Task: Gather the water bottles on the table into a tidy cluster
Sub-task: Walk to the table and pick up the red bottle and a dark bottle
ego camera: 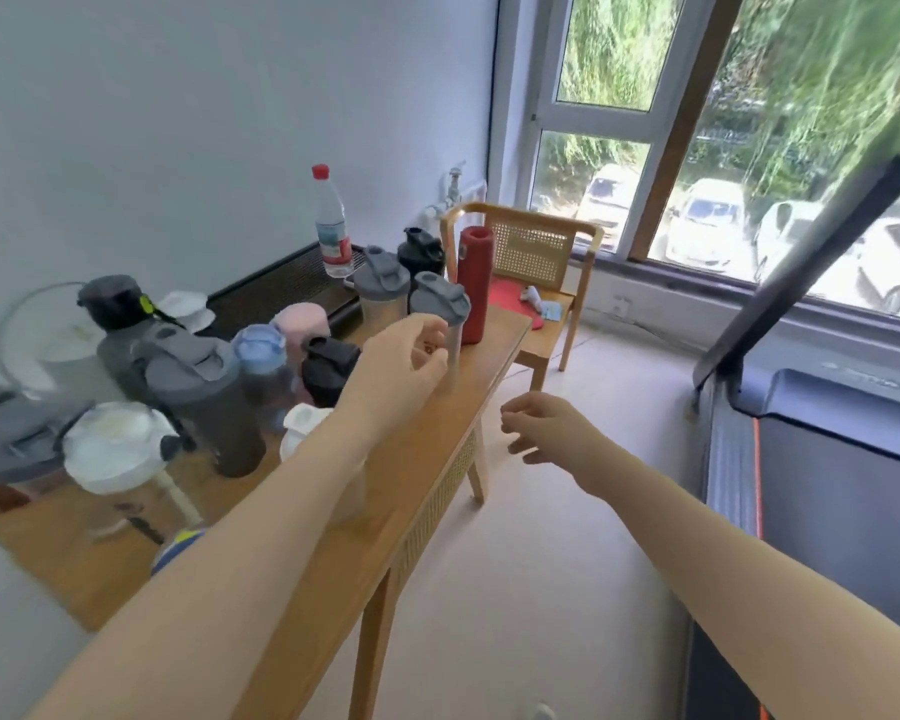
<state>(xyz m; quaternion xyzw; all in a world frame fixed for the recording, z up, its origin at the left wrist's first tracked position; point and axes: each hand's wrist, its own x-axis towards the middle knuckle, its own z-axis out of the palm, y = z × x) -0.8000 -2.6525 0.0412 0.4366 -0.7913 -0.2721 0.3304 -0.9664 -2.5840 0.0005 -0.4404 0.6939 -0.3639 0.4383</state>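
Several bottles stand on a narrow wooden table (427, 449). At its far end are a tall red bottle (475, 283), a clear plastic bottle with a red cap (330, 226), a black shaker (421, 252) and two grey-lidded shakers (383, 291) (442, 304). My left hand (401, 361) hovers just in front of the nearer grey-lidded shaker, fingers curled and apart, holding nothing. A pink bottle (302, 319), a blue-lidded bottle (261, 350), a dark grey shaker (198, 387) and a white-lidded bottle (115, 449) crowd the left. My right hand (541, 428) floats open beyond the table's edge.
A wooden cane-backed chair (531, 252) stands past the table's far end with a red cushion on its seat. A treadmill (811, 449) runs along the right under the window. A dark radiator cover (281, 283) lines the wall behind the table. Pale floor lies between table and treadmill.
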